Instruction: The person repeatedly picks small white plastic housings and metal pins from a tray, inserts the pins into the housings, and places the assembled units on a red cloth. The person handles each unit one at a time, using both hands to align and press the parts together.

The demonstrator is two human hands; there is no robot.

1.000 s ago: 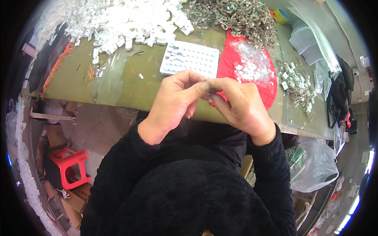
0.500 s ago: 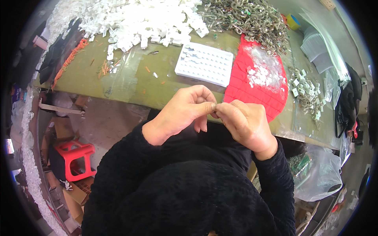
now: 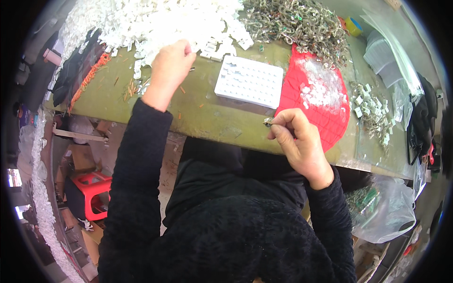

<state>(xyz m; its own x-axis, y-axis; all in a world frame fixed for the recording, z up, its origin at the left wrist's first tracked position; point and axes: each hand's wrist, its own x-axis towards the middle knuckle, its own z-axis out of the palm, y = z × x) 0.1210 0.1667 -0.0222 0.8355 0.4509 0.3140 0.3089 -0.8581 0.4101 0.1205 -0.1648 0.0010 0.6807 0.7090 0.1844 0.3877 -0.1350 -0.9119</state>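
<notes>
My right hand (image 3: 304,148), above the table's front edge, pinches a small dark metallic piece (image 3: 268,121) between thumb and fingertips. Its exact kind is too small to tell. Further forward on the left, my left hand (image 3: 169,70) reaches to the near edge of a heap of small white plastic pieces (image 3: 155,21). Its fingers are curled, and whatever they may hold is hidden. Between the two hands lies a white tray (image 3: 250,101) with rows of small round bumps and a few loose round bits at its upper left.
A red cloth (image 3: 330,127) holds small white bits (image 3: 318,96). Behind it rises a heap of metal rings and chains (image 3: 297,23). White pieces on chains (image 3: 370,111) lie at the right, near clear plastic sleeves (image 3: 382,59). Orange scraps (image 3: 132,87) dot the green tabletop (image 3: 203,118).
My hands were together at the table edge and have parted. The left has moved forward and left to the white heap. The right stays near the edge, and its metallic piece now shows.
</notes>
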